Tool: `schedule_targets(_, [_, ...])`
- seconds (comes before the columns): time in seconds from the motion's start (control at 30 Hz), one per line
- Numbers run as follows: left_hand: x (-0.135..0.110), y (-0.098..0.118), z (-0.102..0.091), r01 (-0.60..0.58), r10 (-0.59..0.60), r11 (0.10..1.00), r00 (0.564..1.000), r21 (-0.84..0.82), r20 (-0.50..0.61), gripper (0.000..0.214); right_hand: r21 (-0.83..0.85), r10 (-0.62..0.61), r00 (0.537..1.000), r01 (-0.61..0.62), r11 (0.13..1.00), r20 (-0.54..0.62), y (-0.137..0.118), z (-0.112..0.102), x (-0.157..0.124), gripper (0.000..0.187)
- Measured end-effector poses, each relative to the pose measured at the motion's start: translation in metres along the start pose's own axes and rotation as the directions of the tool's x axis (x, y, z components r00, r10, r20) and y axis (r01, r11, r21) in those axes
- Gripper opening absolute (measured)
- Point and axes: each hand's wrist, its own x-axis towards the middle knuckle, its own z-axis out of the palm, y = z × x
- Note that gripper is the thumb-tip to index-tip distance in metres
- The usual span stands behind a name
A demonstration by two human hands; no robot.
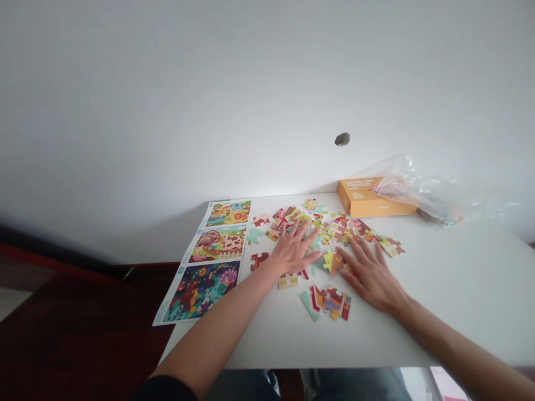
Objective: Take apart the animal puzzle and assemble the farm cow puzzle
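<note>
Many jigsaw puzzle pieces [334, 260] lie spread over the white table [443, 289], some overlapping. My left hand [292, 249] rests palm down on the pieces with its fingers spread. On the right side of the pile, my right hand [370, 273] lies flat, fingers stretched out over more pieces. Neither hand grips anything. A few joined or touching pieces [334, 302] sit nearer to me, below the two hands. Whatever lies under the palms is hidden.
A picture sheet [203, 262] with three printed scenes lies left of the pieces, its corner past the table edge. An orange puzzle box [368, 206] stands at the back by the wall. A clear plastic bag [434, 195] with contents leans over its right end.
</note>
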Motion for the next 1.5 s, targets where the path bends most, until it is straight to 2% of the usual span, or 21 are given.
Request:
schedule_targets(0.1, [-0.008,0.008,-0.011,0.05,-0.054,0.998,0.988,-0.032,-0.144,0.047,0.024,0.054,0.996,-0.053,0.998,-0.066,0.006,-0.003,0.0,0.049])
schedule_targets(0.17, [-0.025,0.021,-0.019,0.151,-0.159,0.987,0.952,-0.048,-0.263,0.042,-0.011,0.186,0.973,-0.189,0.982,-0.133,0.009,-0.003,0.001,0.049])
schedule_targets(0.2, [-0.035,0.029,-0.021,0.213,-0.216,0.976,0.929,-0.042,-0.3,0.041,-0.037,0.277,0.948,-0.286,0.957,-0.159,0.009,-0.002,0.002,0.05])
schedule_targets(0.27, [-0.058,0.044,-0.021,0.344,-0.328,0.939,0.898,0.002,-0.293,0.045,-0.081,0.439,0.883,-0.455,0.887,-0.165,0.008,0.0,0.005,0.054])
schedule_targets(0.33, [-0.078,0.055,-0.015,0.431,-0.408,0.9,0.885,0.062,-0.227,0.058,-0.106,0.506,0.854,-0.518,0.849,-0.122,0.006,0.002,0.007,0.059])
schedule_targets(0.4, [-0.089,0.058,-0.006,0.457,-0.443,0.884,0.886,0.099,-0.133,0.066,-0.117,0.488,0.869,-0.495,0.861,-0.085,0.005,0.005,0.007,0.059])
schedule_targets(0.5, [-0.085,0.052,0.003,0.441,-0.437,0.889,0.898,0.123,-0.059,0.072,-0.101,0.396,0.915,-0.402,0.91,-0.074,0.006,0.006,0.004,0.058])
schedule_targets(0.6, [-0.068,0.042,0.006,0.419,-0.414,0.903,0.908,0.092,-0.064,0.075,-0.041,0.282,0.957,-0.285,0.958,-0.063,0.007,0.006,0.0,0.059])
schedule_targets(0.8, [-0.038,0.023,0.011,0.402,-0.4,0.915,0.912,0.009,-0.097,0.078,0.002,0.121,0.992,-0.121,0.993,-0.027,-0.003,0.002,-0.004,0.071])
schedule_targets(0.93, [-0.026,0.012,0.013,0.363,-0.361,0.932,0.926,-0.003,-0.108,0.077,-0.006,0.042,0.999,-0.042,0.999,-0.007,-0.015,0.0,-0.003,0.077])
schedule_targets(1.07, [-0.016,0.002,0.014,0.371,-0.369,0.929,0.921,-0.01,-0.125,0.073,0.008,0.013,1.0,-0.013,1.0,0.017,-0.028,0.0,0.006,0.077])
schedule_targets(1.33, [0.0,-0.009,0.014,0.427,-0.416,0.904,0.879,-0.003,-0.235,0.054,0.107,-0.054,0.998,0.049,0.993,0.041,-0.065,0.009,0.053,0.08])
schedule_targets(1.43, [-0.003,-0.013,0.009,0.415,-0.413,0.908,0.87,-0.053,-0.271,0.044,0.18,-0.057,0.998,0.052,0.982,0.024,-0.066,0.009,0.067,0.072])
schedule_targets(1.5, [-0.009,-0.015,0.005,0.367,-0.379,0.925,0.886,-0.095,-0.268,0.044,0.247,-0.033,0.999,0.037,0.968,-0.018,-0.059,0.005,0.072,0.061])
